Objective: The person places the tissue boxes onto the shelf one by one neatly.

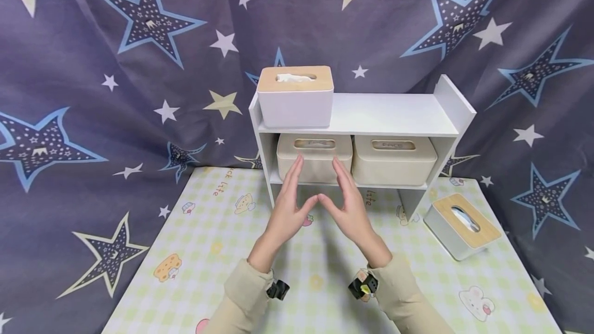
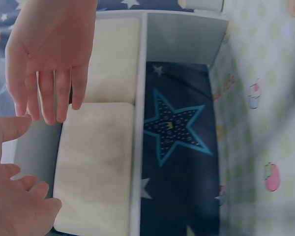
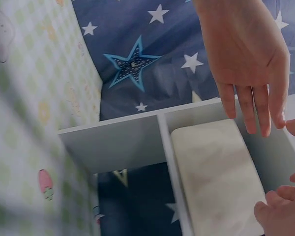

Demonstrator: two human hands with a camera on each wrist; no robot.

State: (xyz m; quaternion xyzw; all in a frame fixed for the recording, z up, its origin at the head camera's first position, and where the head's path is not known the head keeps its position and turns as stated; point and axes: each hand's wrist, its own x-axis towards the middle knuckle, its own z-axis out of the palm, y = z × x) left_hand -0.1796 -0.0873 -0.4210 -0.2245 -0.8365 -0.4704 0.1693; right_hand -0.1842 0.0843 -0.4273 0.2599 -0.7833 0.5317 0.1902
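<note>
My left hand (image 1: 287, 213) and right hand (image 1: 348, 215) are raised in front of a white two-tier shelf (image 1: 390, 112), fingers straight and slanting inward. The thumb tips meet or nearly meet; neither hand holds anything. Behind the fingertips, on the lower tier, stands a cream tissue box (image 1: 315, 169), partly covered from view by the fingers. Beside it on the right is a second cream tissue box (image 1: 394, 166). A white tissue box with a wooden lid (image 1: 295, 107) sits at the left of the upper tier. Both wrist views show the hands close to the shelf.
Another white tissue box with a wooden lid (image 1: 461, 226) lies on the table to the right of the shelf, turned at an angle. A green checked cloth (image 1: 185, 241) covers the table. A dark star-patterned curtain (image 1: 116, 92) hangs behind.
</note>
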